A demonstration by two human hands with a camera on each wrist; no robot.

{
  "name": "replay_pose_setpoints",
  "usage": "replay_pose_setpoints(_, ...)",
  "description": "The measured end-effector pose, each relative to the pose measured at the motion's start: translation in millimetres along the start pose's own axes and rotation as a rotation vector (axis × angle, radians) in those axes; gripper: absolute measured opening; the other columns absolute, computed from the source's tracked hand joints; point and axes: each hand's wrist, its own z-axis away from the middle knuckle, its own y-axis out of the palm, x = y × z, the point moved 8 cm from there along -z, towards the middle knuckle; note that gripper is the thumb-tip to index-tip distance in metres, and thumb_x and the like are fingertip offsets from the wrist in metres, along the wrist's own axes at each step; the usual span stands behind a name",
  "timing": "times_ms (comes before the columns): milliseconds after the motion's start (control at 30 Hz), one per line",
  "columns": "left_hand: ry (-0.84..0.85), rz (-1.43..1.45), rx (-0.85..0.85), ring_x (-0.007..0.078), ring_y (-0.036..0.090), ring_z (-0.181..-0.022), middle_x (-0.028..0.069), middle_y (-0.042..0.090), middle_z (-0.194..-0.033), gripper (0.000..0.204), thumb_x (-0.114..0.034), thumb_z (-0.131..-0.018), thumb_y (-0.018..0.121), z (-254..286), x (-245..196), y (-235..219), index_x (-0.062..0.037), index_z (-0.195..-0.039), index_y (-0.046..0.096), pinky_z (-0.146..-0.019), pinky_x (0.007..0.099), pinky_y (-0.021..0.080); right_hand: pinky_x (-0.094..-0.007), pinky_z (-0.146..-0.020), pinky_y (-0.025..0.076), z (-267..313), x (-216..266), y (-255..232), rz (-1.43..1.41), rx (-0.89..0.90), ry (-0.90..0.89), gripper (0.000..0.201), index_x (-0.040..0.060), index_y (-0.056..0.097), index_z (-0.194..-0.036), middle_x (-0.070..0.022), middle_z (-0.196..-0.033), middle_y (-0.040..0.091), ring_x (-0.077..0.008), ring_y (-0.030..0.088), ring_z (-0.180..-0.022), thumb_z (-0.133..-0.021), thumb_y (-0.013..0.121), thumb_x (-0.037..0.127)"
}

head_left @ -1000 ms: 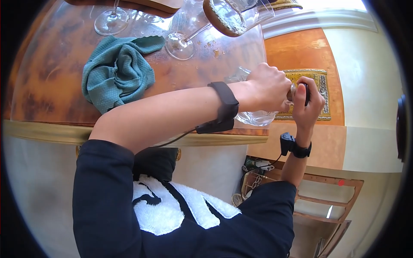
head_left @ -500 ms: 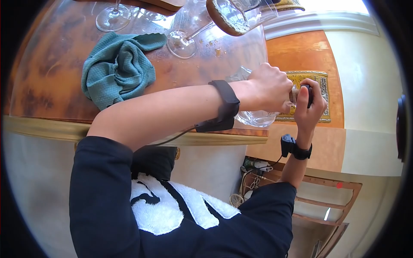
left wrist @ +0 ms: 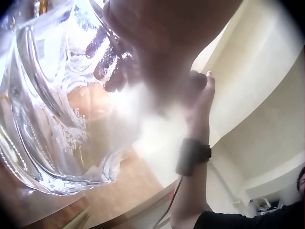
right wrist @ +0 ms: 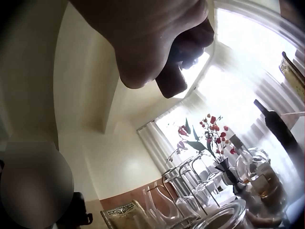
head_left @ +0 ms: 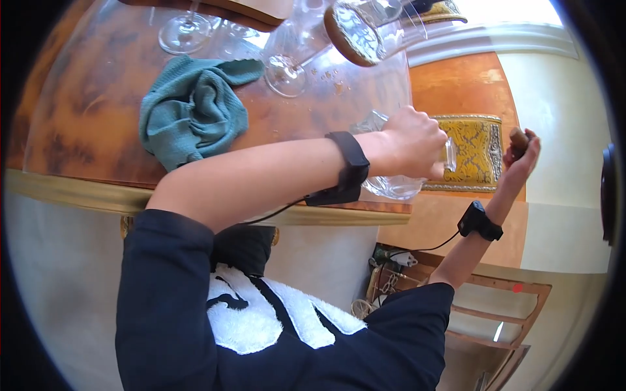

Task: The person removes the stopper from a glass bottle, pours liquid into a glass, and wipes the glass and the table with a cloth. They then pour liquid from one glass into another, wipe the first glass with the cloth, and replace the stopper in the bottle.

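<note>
My left hand [head_left: 411, 143] grips the neck of a clear glass decanter [head_left: 394, 187], whose open mouth [head_left: 450, 154] shows just past the fist. Swirled, thick glass fills much of the left wrist view, where the decanter [left wrist: 35, 109] shows large. Off to the right, my right hand [head_left: 523, 158] holds a brown cork stopper [head_left: 520, 139], apart from the decanter's mouth. The right wrist view shows the stopper [right wrist: 171, 83] poking out below the curled fingers. Part of the decanter's body is hidden behind the left wrist.
On the glossy wooden table [head_left: 98, 117] lie a crumpled teal cloth [head_left: 195, 114] and several stemmed glasses, one [head_left: 285, 75] tilted near spilled drops. A wooden board [head_left: 251, 10] is at the far edge. A yellow patterned chair [head_left: 466, 150] stands beyond the hands.
My right hand has come away from the decanter's mouth, carrying the stopper up and to the right. The left hand still grips the neck in nearly the same place.
</note>
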Motion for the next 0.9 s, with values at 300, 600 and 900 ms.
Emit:
replay_pose_setpoints(300, 0.017, -0.019, -0.091, 0.0300, 0.070, -0.061, 0.0157, 0.068, -0.064, 0.040, -0.043, -0.070, 0.065, -0.3, -13.4, -10.1, -0.0033, -0.069, 0.072, -0.057, 0.0385, 0.055, -0.0271, -0.066, 0.050, 62.2, -147.6, 127.1, 0.094, 0.685, 0.308, 0.041, 0.0072, 0.054, -0.129, -0.0049, -0.096, 0.061, -0.0113, 0.057, -0.075, -0.095, 0.063, 0.028)
replay_pose_setpoints(600, -0.003, -0.064, -0.013, 0.0325, 0.070, -0.060, 0.0250, 0.066, -0.066, 0.063, -0.055, -0.071, 0.070, -1.9, -19.7, -17.1, 0.0067, -0.086, 0.071, -0.055, 0.0401, 0.056, -0.0297, -0.082, 0.049, 57.6, -114.1, 231.6, -0.103, 0.795, 0.020, 0.062, 0.0064, 0.042, -0.143, -0.0116, -0.111, 0.059, -0.0160, 0.056, -0.099, -0.087, 0.066, 0.019)
replay_pose_setpoints(900, -0.018, -0.069, 0.072, 0.0321, 0.070, -0.064, 0.0179, 0.068, -0.068, 0.061, -0.058, -0.073, 0.070, -7.1, -18.5, -6.8, -0.0005, -0.093, 0.072, -0.062, 0.0410, 0.056, -0.0324, -0.100, 0.046, 120.6, -133.9, 113.1, -0.108, 0.671, 0.071, 0.077, 0.0027, 0.035, -0.150, -0.0193, -0.130, 0.055, -0.0218, 0.052, -0.126, -0.080, 0.066, 0.009)
